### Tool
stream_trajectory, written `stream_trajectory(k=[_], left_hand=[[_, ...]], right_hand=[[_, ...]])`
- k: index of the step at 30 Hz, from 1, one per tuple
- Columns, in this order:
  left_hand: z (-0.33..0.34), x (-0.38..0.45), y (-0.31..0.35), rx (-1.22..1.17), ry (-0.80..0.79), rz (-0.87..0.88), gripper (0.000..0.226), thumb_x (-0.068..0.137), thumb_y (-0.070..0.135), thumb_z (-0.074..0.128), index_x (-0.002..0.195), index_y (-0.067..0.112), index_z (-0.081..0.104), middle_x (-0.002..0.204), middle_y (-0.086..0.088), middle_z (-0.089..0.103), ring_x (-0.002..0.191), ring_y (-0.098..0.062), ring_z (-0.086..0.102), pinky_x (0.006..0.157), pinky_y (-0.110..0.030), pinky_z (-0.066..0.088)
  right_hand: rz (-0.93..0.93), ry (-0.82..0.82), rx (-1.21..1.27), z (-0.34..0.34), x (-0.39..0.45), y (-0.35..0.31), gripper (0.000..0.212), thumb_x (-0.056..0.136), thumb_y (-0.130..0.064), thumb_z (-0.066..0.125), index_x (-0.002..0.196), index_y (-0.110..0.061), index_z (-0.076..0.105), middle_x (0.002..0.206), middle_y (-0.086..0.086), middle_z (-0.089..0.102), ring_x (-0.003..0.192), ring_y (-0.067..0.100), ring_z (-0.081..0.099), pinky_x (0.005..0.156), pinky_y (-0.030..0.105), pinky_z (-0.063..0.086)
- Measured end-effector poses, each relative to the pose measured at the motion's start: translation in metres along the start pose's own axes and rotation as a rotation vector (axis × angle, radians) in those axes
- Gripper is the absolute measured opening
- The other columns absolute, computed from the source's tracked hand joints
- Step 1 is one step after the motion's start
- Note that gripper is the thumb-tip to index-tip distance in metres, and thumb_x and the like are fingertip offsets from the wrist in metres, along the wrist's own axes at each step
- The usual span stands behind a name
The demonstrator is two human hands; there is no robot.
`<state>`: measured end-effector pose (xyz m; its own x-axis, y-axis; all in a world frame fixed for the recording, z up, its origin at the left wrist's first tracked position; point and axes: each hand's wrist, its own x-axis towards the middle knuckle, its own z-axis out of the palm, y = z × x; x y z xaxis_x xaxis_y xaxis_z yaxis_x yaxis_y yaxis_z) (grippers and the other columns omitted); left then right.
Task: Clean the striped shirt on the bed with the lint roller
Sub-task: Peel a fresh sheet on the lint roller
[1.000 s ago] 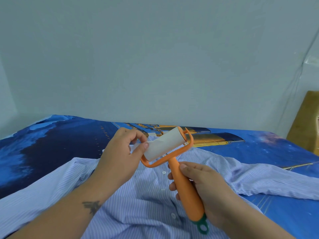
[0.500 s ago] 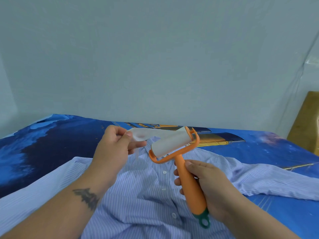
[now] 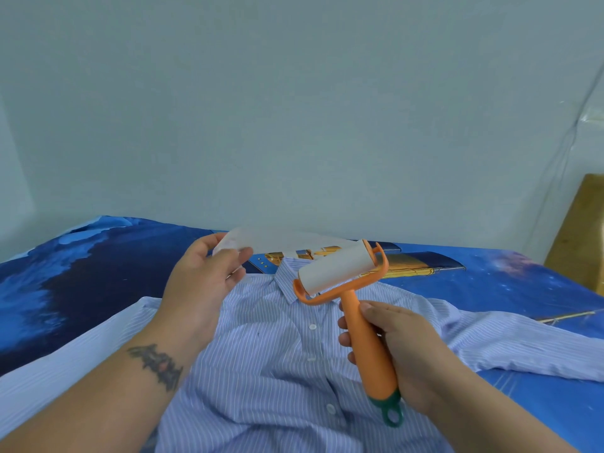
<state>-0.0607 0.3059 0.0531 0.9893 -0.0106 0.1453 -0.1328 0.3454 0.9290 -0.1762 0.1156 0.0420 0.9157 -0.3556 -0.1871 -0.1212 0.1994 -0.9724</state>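
A light blue striped shirt [image 3: 277,364] lies spread on the bed, collar toward the wall, buttons up. Above it my right hand [image 3: 405,354] grips the orange handle of a lint roller [image 3: 369,351] with a white roll [image 3: 333,268] and a green loop at its end. My left hand [image 3: 202,276] pinches the end of a thin translucent sheet [image 3: 277,241] that stretches from the roll leftward over the collar. The roller is held in the air, not touching the shirt.
The bed wears a dark blue printed cover [image 3: 65,276] with a ship picture. A plain pale wall [image 3: 294,109] rises behind it. A brown board [image 3: 585,230] leans at the far right. One sleeve [image 3: 529,351] trails to the right.
My left hand has pulled the sheet off the roll and moved left and up, so the strip is now much longer. The roller shifted slightly right.
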Motion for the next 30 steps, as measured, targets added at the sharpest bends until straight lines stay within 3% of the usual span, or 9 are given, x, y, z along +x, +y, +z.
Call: stream_trajectory(k=[11,14,17,20,23,27,30], left_hand=[[-0.022,0.025,-0.014,0.089,0.050,0.032,0.029,0.090,0.017,0.061,0.119,0.020,0.062,0.119,0.001,0.065,0.108,-0.008,0.063,0.094,-0.027,0.048],[-0.028,0.035,-0.017,0.140,0.061,0.070,0.026,0.090,0.022,0.062,0.117,0.024,0.065,0.113,0.002,0.068,0.101,-0.008,0.065,0.095,-0.028,0.049],[-0.036,0.048,-0.018,0.268,0.144,0.132,0.011,0.087,0.028,0.067,0.098,0.027,0.066,0.097,0.001,0.070,0.086,-0.014,0.064,0.089,-0.031,0.051],[-0.043,0.064,-0.019,0.205,0.227,0.088,0.008,0.085,0.024,0.068,0.084,0.022,0.060,0.094,-0.002,0.071,0.081,-0.013,0.066,0.079,-0.033,0.054],[-0.046,0.079,-0.021,0.321,0.311,0.069,0.011,0.089,0.030,0.059,0.087,0.020,0.056,0.082,0.001,0.068,0.064,-0.012,0.062,0.059,-0.029,0.042],[-0.053,0.100,-0.021,0.495,0.317,0.047,0.015,0.089,0.025,0.048,0.097,0.014,0.055,0.081,-0.001,0.068,0.057,-0.018,0.046,0.054,-0.028,0.039],[-0.056,0.117,-0.020,0.528,0.292,-0.034,0.015,0.092,0.015,0.042,0.105,0.017,0.048,0.078,-0.003,0.069,0.052,-0.018,0.045,0.048,-0.026,0.033]], right_hand=[[-0.001,0.011,-0.013,-0.001,0.006,-0.001,0.025,0.099,-0.016,0.045,0.103,-0.002,0.065,0.086,0.014,0.071,0.066,0.023,0.066,0.063,0.038,0.053],[0.007,0.015,-0.028,-0.001,0.009,-0.001,0.024,0.099,-0.018,0.046,0.104,-0.005,0.066,0.090,0.015,0.072,0.068,0.023,0.068,0.064,0.038,0.054],[0.006,0.020,-0.036,-0.001,0.013,-0.001,0.022,0.099,-0.018,0.046,0.106,-0.008,0.064,0.093,0.015,0.072,0.071,0.024,0.068,0.065,0.038,0.054],[-0.003,0.022,-0.073,0.001,0.019,-0.002,0.022,0.100,-0.017,0.045,0.106,-0.008,0.064,0.092,0.014,0.072,0.072,0.024,0.067,0.065,0.038,0.054],[-0.025,0.033,-0.111,0.000,0.024,-0.005,0.022,0.100,-0.017,0.046,0.109,-0.009,0.064,0.093,0.013,0.072,0.073,0.024,0.067,0.066,0.038,0.053],[-0.040,0.044,-0.147,0.002,0.035,-0.011,0.022,0.100,-0.015,0.046,0.108,-0.010,0.065,0.092,0.012,0.072,0.075,0.025,0.067,0.068,0.039,0.052],[-0.037,0.040,-0.197,0.003,0.043,-0.015,0.022,0.099,-0.017,0.046,0.106,-0.012,0.066,0.088,0.010,0.073,0.067,0.020,0.067,0.058,0.033,0.050]])
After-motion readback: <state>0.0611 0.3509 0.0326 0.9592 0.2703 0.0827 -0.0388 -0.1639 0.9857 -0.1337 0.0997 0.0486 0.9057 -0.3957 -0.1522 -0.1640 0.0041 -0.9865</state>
